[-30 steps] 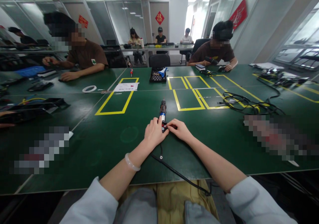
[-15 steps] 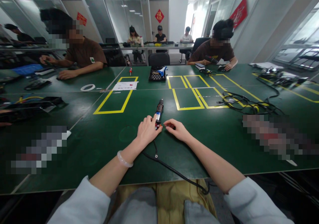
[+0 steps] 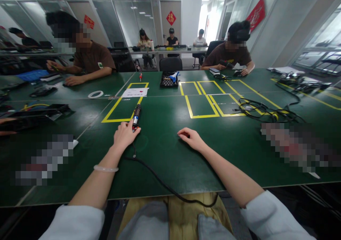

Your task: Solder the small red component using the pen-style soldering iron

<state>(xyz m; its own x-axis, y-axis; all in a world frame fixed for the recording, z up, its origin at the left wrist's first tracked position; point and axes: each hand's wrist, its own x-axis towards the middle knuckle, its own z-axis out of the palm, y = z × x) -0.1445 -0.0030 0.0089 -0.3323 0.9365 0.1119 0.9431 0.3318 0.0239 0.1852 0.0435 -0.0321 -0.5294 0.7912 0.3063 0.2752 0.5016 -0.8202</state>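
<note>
My left hand (image 3: 124, 135) is closed around the rear end of a dark cylindrical device (image 3: 136, 115) with a silver and blue middle section and small red parts at its back. The device lies on the green table, its narrow front pointing away from me, over the corner of a yellow tape frame. A black cord (image 3: 157, 179) runs from it across the table and over the front edge. Its short lead ends in a ring terminal (image 3: 134, 156). My right hand (image 3: 192, 139) rests on the table to the right, fingers loosely curled and apart from the thumb, holding nothing visible.
Ahead stand a black parts tray (image 3: 168, 80) with a blue and white item, a white paper (image 3: 134, 92), a red screwdriver (image 3: 140, 77) and a tape roll (image 3: 95, 94). Tangled black cables (image 3: 262, 108) lie right. Two co-workers sit across the table.
My left hand has moved the cylindrical device to the left, and its cord has trailed along. My right hand has stayed almost where it was.
</note>
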